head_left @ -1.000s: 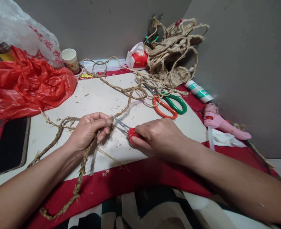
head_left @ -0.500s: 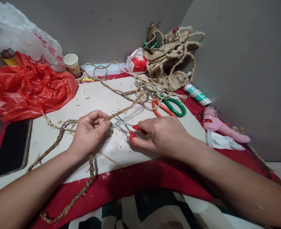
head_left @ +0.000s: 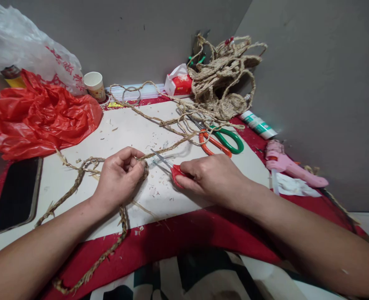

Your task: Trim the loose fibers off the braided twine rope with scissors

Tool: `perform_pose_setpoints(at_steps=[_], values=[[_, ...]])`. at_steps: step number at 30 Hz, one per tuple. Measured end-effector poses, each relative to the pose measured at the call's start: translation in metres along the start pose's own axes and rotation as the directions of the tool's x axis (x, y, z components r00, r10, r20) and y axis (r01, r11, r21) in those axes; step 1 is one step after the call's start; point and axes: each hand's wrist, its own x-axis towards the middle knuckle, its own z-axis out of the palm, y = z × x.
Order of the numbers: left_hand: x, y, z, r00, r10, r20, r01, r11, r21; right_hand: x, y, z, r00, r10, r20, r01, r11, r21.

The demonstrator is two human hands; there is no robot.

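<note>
My left hand point(head_left: 120, 173) pinches a braided straw cord point(head_left: 168, 148) between thumb and fingers, above the white board. A coiled bit of the cord shows under the thumb; the rest of it is hidden by the hand. One braided length hangs below the wrist over the red cloth, and another loops out to the left. In my right hand point(head_left: 206, 175) is a small pair of red-handled scissors point(head_left: 163, 158). Their blades are closed together, pointing up and left, close to the cord just right of my left hand.
Larger scissors with orange and green handles point(head_left: 239, 143) lie under loose cord. Behind them sits a heap of braided straw point(head_left: 224, 79). A pink glue gun point(head_left: 292, 162) is at right. A red plastic bag point(head_left: 46, 121), a phone point(head_left: 17, 193) and a paper cup point(head_left: 94, 85) stand left.
The scissors' blades have gone from spread to closed, and their handles have come together. The cord right of my left hand now lies lower. My left hand has hardly moved.
</note>
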Motion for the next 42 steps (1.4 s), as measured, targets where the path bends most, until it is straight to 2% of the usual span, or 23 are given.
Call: perform_pose_setpoints(at_steps=[5, 9, 16, 19, 23, 25, 30, 33, 37, 42], values=[[0.001, 0.003, -0.001, 0.999, -0.048, -0.006, 0.047, 0.995, -0.087, 0.0, 0.003, 0.0, 0.993, 0.058, -0.106, -0.045, 0.992, 0.121], [0.002, 0.001, -0.001, 0.997, -0.078, -0.015, 0.076, 0.992, -0.099, -0.001, -0.002, -0.001, 0.996, 0.033, -0.088, -0.023, 0.994, 0.106], [0.0, 0.002, -0.001, 0.999, 0.018, -0.043, -0.018, 1.0, 0.002, 0.0, -0.004, 0.001, 0.999, 0.024, -0.021, -0.023, 0.999, 0.027], [-0.001, 0.004, 0.0, 0.998, 0.018, -0.065, -0.017, 1.0, 0.01, 0.0, -0.001, 0.002, 1.0, 0.002, -0.006, -0.001, 0.998, 0.067], [0.0, 0.005, 0.0, 0.998, -0.021, -0.067, 0.018, 0.999, -0.051, 0.0, 0.002, 0.0, 0.995, 0.055, -0.079, -0.039, 0.981, 0.191], [0.002, 0.005, -0.001, 0.997, -0.057, -0.047, 0.052, 0.995, -0.09, -0.001, 0.002, 0.0, 0.993, 0.077, -0.093, -0.053, 0.97, 0.237], [0.007, 0.006, -0.005, 0.984, -0.176, 0.016, 0.175, 0.964, -0.201, -0.002, -0.003, 0.0, 0.994, 0.034, -0.101, -0.009, 0.97, 0.243], [0.01, 0.006, -0.007, 0.963, -0.247, 0.104, 0.267, 0.913, -0.31, -0.002, -0.003, 0.003, 0.99, 0.018, -0.143, 0.009, 0.983, 0.183], [0.009, 0.004, -0.008, 0.937, -0.267, 0.228, 0.343, 0.834, -0.433, -0.001, -0.003, 0.006, 0.985, -0.025, -0.168, 0.037, 0.997, 0.071], [0.006, 0.002, -0.006, 0.919, -0.279, 0.278, 0.384, 0.794, -0.472, -0.001, -0.004, 0.006, 0.988, -0.051, -0.146, 0.046, 0.998, -0.039]])
